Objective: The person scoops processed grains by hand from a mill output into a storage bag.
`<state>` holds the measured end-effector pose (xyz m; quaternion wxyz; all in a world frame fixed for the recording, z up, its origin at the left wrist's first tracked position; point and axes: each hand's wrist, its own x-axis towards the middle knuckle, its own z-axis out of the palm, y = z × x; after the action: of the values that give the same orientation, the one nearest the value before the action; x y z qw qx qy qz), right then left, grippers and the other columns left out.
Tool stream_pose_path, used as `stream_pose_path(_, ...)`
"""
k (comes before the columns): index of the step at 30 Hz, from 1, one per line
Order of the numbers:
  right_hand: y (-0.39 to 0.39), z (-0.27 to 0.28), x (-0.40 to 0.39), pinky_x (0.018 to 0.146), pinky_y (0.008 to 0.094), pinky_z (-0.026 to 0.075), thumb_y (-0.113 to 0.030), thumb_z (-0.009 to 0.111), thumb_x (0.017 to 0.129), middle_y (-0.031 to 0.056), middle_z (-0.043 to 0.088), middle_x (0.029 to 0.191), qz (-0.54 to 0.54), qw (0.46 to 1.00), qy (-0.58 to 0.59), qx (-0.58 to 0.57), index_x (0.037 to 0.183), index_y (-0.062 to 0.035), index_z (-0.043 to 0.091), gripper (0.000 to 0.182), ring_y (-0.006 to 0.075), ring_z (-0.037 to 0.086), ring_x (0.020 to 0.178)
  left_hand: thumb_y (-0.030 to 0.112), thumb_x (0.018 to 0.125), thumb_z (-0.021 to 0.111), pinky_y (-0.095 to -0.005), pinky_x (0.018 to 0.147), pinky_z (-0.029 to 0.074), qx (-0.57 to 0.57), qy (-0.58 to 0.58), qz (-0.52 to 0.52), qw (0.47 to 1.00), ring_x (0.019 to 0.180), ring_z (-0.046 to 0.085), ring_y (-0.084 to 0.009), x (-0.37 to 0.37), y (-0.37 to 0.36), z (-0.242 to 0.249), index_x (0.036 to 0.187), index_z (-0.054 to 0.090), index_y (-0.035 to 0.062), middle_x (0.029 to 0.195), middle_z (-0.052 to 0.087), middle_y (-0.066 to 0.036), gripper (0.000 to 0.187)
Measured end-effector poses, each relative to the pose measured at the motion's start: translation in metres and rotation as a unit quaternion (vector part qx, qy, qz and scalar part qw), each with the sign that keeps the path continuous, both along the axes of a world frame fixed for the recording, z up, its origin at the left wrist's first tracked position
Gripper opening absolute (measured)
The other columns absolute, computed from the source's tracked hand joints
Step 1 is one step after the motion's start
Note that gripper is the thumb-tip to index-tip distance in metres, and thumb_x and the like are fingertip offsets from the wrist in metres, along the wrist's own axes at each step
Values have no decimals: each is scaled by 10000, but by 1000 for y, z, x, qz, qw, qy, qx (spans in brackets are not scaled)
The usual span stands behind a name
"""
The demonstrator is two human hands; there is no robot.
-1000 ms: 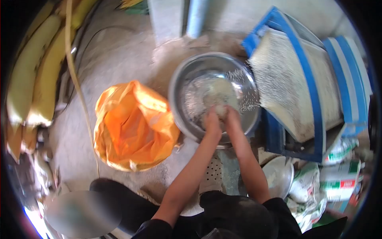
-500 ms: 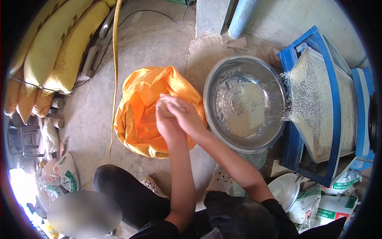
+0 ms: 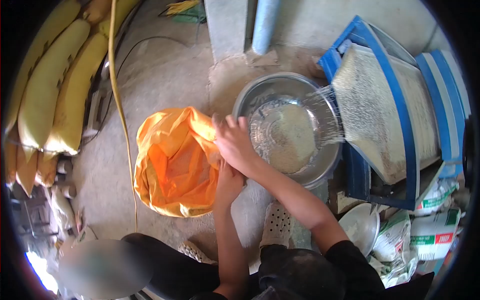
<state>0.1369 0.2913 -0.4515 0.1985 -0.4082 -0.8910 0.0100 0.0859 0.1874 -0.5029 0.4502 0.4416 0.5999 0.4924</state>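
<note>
Both my hands are meeting at the orange bag (image 3: 202,126): right hand (image 3: 235,145) spreading blurred fingers (image 3: 231,121), left hand (image 3: 229,183) curling, hiding its fingertips; its grip I cannot tell

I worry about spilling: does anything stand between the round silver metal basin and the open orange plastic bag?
Yes: the right hand and left hand, at the edge of the bag facing the basin. Nothing else visible stands there.

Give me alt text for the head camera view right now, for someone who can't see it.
A person's left hand and right hand are at the edge of an open orange sack on a concrete floor. Beside it, pale grains stream from a blue-framed tray into a round metal basin.
</note>
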Motion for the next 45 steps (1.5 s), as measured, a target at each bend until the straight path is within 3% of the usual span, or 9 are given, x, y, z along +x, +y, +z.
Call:
stream_pose_path(3,16,-14,-11,849,399,349,-88,629,715,90,637,760,49,995,-80,46,960,-3,616,259,232,581,886,86,840,576,-396,972,398,1,252,-95,963,1181,476,-382,-10,-11,25,1318,388,-36,1314,465,-232,528)
stream_pose_path(5,27,5,-22,833,388,358,-92,630,713,82,642,735,46,999,-18,-1,910,-6,611,216,217,606,796,97,811,590,-420,880,453,-13,380,51,923,1099,543,-409,-10,-20,24,1213,486,-43,1224,542,-256,438)
stream_pose_path(8,42,39,-41,734,423,457,-90,604,769,135,654,725,-7,989,127,-72,914,-7,609,167,278,641,709,131,800,617,-436,909,439,-246,202,6,948,1108,544,-413,-37,-20,70,1202,529,-23,1102,593,-292,440)
stream_pose_path(14,64,42,-20,743,345,524,-250,607,887,167,678,879,117,842,308,-428,1106,6,620,337,238,667,820,137,817,636,-446,689,476,-175,271,85,943,784,638,-393,-62,-30,112,925,624,-43,811,637,-243,211)
stream_pose_path(19,46,2,82,970,373,459,-277,442,983,185,575,1206,-12,458,690,-560,1228,35,506,402,271,578,1101,205,891,626,-322,696,475,-122,223,209,944,727,604,-182,-51,-11,125,997,633,-50,837,671,-115,276)
stream_pose_path(21,36,-23,125,1014,400,432,-274,361,1002,216,522,1271,-95,348,771,-524,1251,61,458,428,315,524,1177,204,903,620,-323,752,489,97,256,406,872,848,618,-165,-27,9,126,1089,620,-6,953,665,-108,280)
stream_pose_path(28,17,-39,211,1053,500,379,-290,324,992,253,443,1348,-135,86,942,-296,1270,93,404,480,398,416,1278,292,962,485,-376,986,395,10,-270,90,959,1192,510,-248,88,87,99,1302,472,-25,1248,559,-164,465)
stream_pose_path(34,28,-21,222,1060,505,367,-343,374,964,247,483,1271,-79,113,957,-257,1232,87,451,512,413,457,1209,298,974,404,-380,1109,252,-183,-530,3,828,1312,359,-279,181,140,43,1406,273,-59,1402,394,-192,575)
stream_pose_path(45,35,-49,243,1057,494,363,-368,415,957,223,492,1229,-111,184,952,-220,1237,41,470,499,374,473,1135,220,946,302,-377,1093,304,-97,-577,45,809,1248,414,-264,227,138,30,1348,352,-107,1341,456,-179,520)
